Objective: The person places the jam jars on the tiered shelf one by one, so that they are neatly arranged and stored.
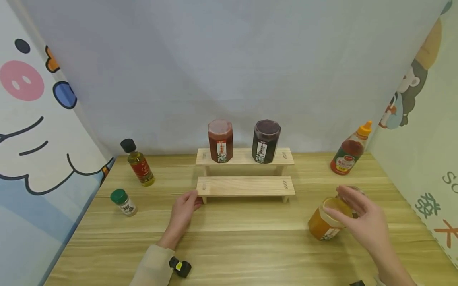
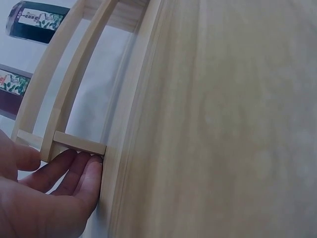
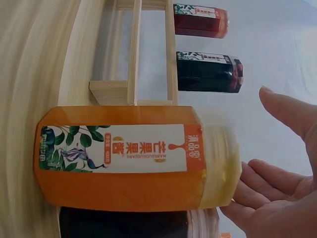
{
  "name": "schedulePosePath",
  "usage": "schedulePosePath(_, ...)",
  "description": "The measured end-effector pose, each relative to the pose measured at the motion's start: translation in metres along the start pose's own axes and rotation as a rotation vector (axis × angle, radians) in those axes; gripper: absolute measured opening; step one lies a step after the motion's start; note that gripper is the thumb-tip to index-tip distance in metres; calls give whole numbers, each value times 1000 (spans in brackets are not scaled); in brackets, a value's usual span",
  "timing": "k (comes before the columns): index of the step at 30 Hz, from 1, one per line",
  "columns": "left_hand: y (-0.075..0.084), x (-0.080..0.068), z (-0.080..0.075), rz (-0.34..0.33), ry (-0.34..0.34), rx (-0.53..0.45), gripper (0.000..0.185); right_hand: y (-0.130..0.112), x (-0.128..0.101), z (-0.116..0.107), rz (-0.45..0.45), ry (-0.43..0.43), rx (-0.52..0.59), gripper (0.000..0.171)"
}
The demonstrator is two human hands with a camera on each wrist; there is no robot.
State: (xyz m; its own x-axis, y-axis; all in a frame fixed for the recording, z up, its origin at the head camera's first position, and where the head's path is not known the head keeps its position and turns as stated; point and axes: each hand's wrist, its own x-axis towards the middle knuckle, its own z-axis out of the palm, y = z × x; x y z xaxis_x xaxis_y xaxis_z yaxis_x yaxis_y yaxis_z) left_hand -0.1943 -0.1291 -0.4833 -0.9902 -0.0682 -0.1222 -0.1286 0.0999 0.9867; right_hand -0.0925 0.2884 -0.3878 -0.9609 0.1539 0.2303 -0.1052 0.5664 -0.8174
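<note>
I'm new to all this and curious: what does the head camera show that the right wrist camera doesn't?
Only the head view shows the left hand touching the lower shelf's end, the oil bottle, green-capped jar and sauce bottle. Only the right wrist view shows the orange jar's leafy label close up. Both show the right hand, wooden rack, red jar and dark jar.

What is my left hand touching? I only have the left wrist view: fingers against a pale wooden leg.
Observer: In the head view your left hand rests against the lower step's left end of a two-step wooden rack.
Operator: Is anything on the rack?
Observer: Two jars on the top step, one red, one dark; the lower step is bare.
Operator: And my right hand?
Observer: The right hand is open at the lid of an orange honey jar standing on the table, not gripping it.
</note>
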Motion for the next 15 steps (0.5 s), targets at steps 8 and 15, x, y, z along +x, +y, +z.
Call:
schedulePosePath(8, 0, 1, 1, 3, -1, 1, 44, 6, -14, -3, -44, 100, 48, 62)
schedulePosePath(15, 0, 1, 1, -11, 2, 13, 45, 13, -22, -6, -43, 150, 40, 62)
